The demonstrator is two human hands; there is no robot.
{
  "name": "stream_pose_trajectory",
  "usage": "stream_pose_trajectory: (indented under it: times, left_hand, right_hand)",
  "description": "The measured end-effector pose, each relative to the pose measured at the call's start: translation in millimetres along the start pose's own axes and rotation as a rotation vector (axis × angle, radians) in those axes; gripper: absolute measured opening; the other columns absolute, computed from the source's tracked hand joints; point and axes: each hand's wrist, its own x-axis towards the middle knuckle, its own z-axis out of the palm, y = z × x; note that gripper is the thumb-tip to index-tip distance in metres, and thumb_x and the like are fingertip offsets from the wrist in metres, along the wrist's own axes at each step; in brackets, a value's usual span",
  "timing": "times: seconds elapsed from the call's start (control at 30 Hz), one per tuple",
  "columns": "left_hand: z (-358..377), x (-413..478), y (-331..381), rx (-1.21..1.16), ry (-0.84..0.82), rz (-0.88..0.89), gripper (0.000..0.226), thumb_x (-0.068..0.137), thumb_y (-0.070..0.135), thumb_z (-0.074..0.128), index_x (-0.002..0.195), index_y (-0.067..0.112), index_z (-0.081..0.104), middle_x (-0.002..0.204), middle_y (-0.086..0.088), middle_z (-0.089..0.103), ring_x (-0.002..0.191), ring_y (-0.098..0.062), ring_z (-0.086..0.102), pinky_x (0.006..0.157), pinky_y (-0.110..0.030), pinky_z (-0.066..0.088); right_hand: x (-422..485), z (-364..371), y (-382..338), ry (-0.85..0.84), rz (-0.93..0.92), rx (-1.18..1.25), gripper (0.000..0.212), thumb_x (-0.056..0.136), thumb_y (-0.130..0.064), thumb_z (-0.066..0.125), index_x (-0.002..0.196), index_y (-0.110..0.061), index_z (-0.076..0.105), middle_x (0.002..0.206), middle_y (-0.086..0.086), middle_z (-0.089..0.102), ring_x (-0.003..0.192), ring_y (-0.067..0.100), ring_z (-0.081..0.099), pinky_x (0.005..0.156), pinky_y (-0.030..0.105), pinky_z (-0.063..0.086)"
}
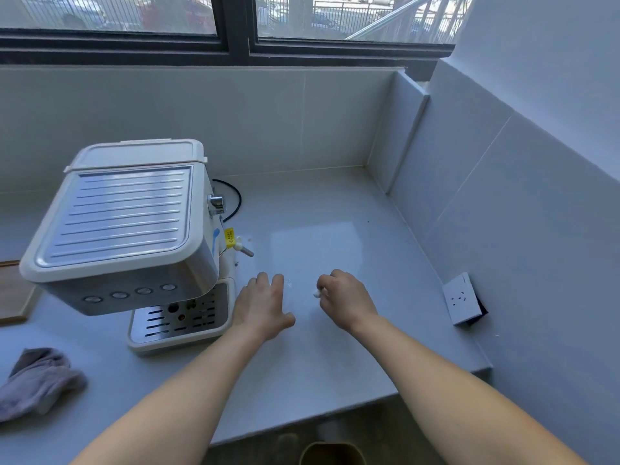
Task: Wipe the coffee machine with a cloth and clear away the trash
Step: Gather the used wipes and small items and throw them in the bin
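Observation:
A cream and silver coffee machine [124, 226] stands on the pale counter [335, 357] at the left, its drip tray facing me. A crumpled grey cloth [37, 380] lies on the counter at the far left, near the front edge, apart from both hands. My left hand [261, 307] rests palm down on the counter just right of the drip tray, fingers apart, holding nothing. My right hand [345, 300] is a little further right, its fingertips pinched on a small white scrap of trash [316, 293]. Tiny white specks [289, 282] lie between the hands.
A white wall socket [461, 298] sticks out of the right wall at counter height. A black cable [235, 196] loops behind the machine. A wooden board edge [13, 290] shows at the far left. Below the counter's front edge is a round dark bin rim [332, 453].

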Motion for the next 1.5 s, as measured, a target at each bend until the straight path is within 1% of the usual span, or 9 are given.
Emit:
stream_pose_trajectory:
  times: [0.1, 0.2, 0.27, 0.4, 0.67, 0.9, 1.07, 1.27, 1.5]
  left_hand:
    - [-4, -5, 2, -0.005, 0.024, 0.037, 0.058, 0.07, 0.047, 0.065, 0.115, 0.018, 0.045, 0.106, -0.007, 0.049, 0.092, -0.026, 0.047, 0.065, -0.033, 0.035]
    - [-5, -13, 7, -0.018, 0.028, 0.084, 0.064, 0.07, 0.048, 0.065, 0.122, 0.019, 0.044, 0.111, -0.007, 0.05, 0.097, -0.027, 0.049, 0.07, -0.033, 0.039]
    - [-4, -21, 11, -0.027, 0.029, 0.105, 0.065, 0.071, 0.048, 0.066, 0.125, 0.019, 0.043, 0.114, -0.007, 0.05, 0.1, -0.026, 0.048, 0.072, -0.034, 0.042]
    - [-2, -45, 21, -0.039, 0.036, 0.111, 0.067, 0.071, 0.047, 0.066, 0.128, 0.02, 0.042, 0.115, -0.006, 0.049, 0.103, -0.027, 0.048, 0.07, -0.034, 0.041]
    - [12, -115, 68, -0.061, 0.079, 0.081, 0.071, 0.072, 0.046, 0.064, 0.135, 0.022, 0.039, 0.122, -0.004, 0.047, 0.11, -0.024, 0.047, 0.07, -0.031, 0.036]
    - [40, -198, 108, -0.115, 0.095, 0.08, 0.077, 0.074, 0.048, 0.065, 0.14, 0.02, 0.037, 0.128, -0.006, 0.048, 0.113, -0.025, 0.049, 0.078, -0.034, 0.049]
    - [60, -233, 123, -0.147, 0.083, 0.094, 0.073, 0.072, 0.047, 0.064, 0.136, 0.019, 0.042, 0.124, -0.006, 0.05, 0.114, -0.026, 0.05, 0.082, -0.035, 0.049]
    - [97, -258, 116, -0.166, -0.009, 0.106, 0.075, 0.071, 0.051, 0.061, 0.138, 0.022, 0.041, 0.124, -0.002, 0.05, 0.111, -0.023, 0.05, 0.08, -0.032, 0.049]
    - [167, -284, 90, -0.16, -0.198, 0.065, 0.073, 0.066, 0.049, 0.059, 0.133, 0.026, 0.042, 0.117, 0.0, 0.05, 0.107, -0.021, 0.051, 0.075, -0.031, 0.049]
  right_hand:
    - [-12, -2, -1, 0.041, 0.022, 0.005, 0.014, 0.095, -0.014, 0.052, 0.097, -0.007, 0.064, 0.095, 0.009, 0.059, 0.088, 0.03, 0.055, 0.072, 0.038, 0.049]
    - [-27, -3, -2, 0.071, 0.06, 0.031, 0.014, 0.093, -0.013, 0.053, 0.099, -0.01, 0.065, 0.094, 0.008, 0.059, 0.086, 0.028, 0.055, 0.067, 0.033, 0.044]
    - [-38, -3, -2, 0.098, 0.095, 0.051, 0.013, 0.093, -0.014, 0.054, 0.098, -0.01, 0.065, 0.094, 0.008, 0.059, 0.086, 0.029, 0.055, 0.068, 0.034, 0.045]
    - [-68, -7, -1, 0.103, 0.134, 0.068, 0.014, 0.095, -0.019, 0.054, 0.097, -0.011, 0.065, 0.093, 0.008, 0.059, 0.086, 0.029, 0.056, 0.07, 0.035, 0.047]
    - [-141, -20, 22, 0.105, 0.096, 0.081, 0.016, 0.095, -0.02, 0.052, 0.098, -0.012, 0.066, 0.096, 0.008, 0.059, 0.088, 0.029, 0.057, 0.073, 0.035, 0.046]
    - [-222, -9, 51, 0.062, 0.05, 0.083, 0.019, 0.092, -0.019, 0.052, 0.103, -0.012, 0.067, 0.096, 0.008, 0.061, 0.09, 0.029, 0.058, 0.075, 0.036, 0.047]
    - [-256, 1, 68, 0.075, 0.059, 0.105, 0.02, 0.091, -0.018, 0.052, 0.104, -0.014, 0.067, 0.098, 0.006, 0.063, 0.092, 0.027, 0.059, 0.078, 0.035, 0.049]
    - [-292, 30, 75, 0.082, 0.123, 0.138, 0.017, 0.09, -0.02, 0.053, 0.102, -0.018, 0.065, 0.091, -0.002, 0.057, 0.085, 0.021, 0.058, 0.067, 0.028, 0.039]
    - [-329, 121, 79, -0.078, 0.278, 0.192, 0.022, 0.089, -0.023, 0.054, 0.107, -0.023, 0.065, 0.099, -0.004, 0.062, 0.089, 0.018, 0.06, 0.074, 0.029, 0.048]
